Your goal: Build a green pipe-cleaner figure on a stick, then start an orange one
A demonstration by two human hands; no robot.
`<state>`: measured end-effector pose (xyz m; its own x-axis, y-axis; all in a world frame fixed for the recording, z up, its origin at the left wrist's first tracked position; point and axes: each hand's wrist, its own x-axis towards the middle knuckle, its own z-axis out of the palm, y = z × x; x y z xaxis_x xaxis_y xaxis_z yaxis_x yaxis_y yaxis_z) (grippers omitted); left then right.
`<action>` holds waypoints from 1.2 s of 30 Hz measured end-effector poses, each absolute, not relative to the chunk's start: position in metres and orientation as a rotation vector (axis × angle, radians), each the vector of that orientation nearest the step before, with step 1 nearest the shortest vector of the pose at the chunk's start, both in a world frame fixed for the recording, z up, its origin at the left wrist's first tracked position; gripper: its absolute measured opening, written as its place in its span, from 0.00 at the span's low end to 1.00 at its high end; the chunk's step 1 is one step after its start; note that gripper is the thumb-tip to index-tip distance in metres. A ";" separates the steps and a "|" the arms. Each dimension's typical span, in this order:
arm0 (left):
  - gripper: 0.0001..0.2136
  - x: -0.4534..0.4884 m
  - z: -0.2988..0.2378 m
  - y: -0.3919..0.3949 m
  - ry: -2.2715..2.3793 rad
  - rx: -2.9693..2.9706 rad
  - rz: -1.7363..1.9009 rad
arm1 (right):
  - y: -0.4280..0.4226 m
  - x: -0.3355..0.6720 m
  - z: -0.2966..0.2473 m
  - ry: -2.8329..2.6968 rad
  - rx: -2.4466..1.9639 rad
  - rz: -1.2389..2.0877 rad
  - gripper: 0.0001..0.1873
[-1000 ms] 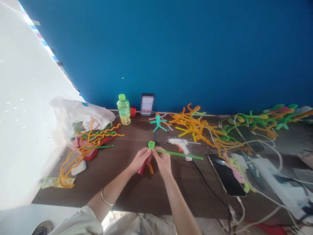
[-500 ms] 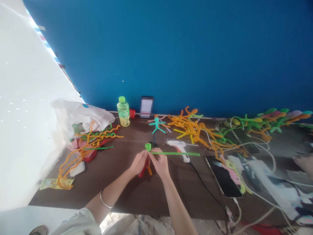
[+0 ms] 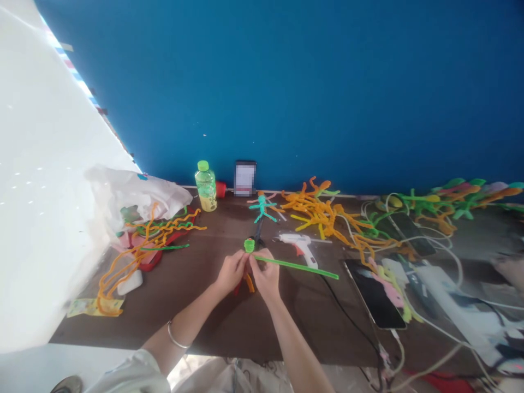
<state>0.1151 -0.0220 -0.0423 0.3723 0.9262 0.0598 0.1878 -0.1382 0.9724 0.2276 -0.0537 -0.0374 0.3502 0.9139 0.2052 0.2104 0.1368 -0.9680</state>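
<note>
While both hands meet over the middle of the table (image 3: 233, 333), the green strip (image 3: 303, 266) lies off to the right of the pinched fingers, its long axis running sideways across the table and sloping a little toward the person at its free end. Of the two, the right hand (image 3: 265, 275) is the nearer to it: its thumb and forefinger are closed on the strip's inner end, leaving most of the length sticking out past the knuckles. The left hand (image 3: 232, 271) meets it tip to tip, thumb and forefinger drawn together and seemingly gripping the base of the green coil (image 3: 249, 246), though the fingers hide the exact contact. This coil sits just beyond the fingertips, on the side away from the person, while orange ends (image 3: 249, 283) hang below, between the hands. Past the right hand, the strip crosses close by the handle of the glue gun (image 3: 301, 246), but whether they touch cannot be told. Farther back, beyond the coil, is a turquoise figure (image 3: 262, 207) with spread limbs.
</note>
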 end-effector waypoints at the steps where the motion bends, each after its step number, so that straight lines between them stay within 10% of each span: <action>1: 0.18 0.115 -0.042 -0.021 0.992 1.547 0.881 | -0.054 0.228 -0.036 -1.111 -1.360 0.735 0.08; 13: 0.17 0.119 -0.048 -0.008 0.677 0.790 0.835 | -0.047 0.245 -0.037 -0.759 -1.372 0.900 0.14; 25: 0.17 0.104 -0.045 0.015 0.836 0.656 1.060 | -0.060 0.237 -0.042 -1.719 -1.808 0.488 0.08; 36: 0.16 0.110 -0.050 0.009 0.793 0.712 1.031 | -0.053 0.238 -0.050 -1.027 -1.464 1.025 0.10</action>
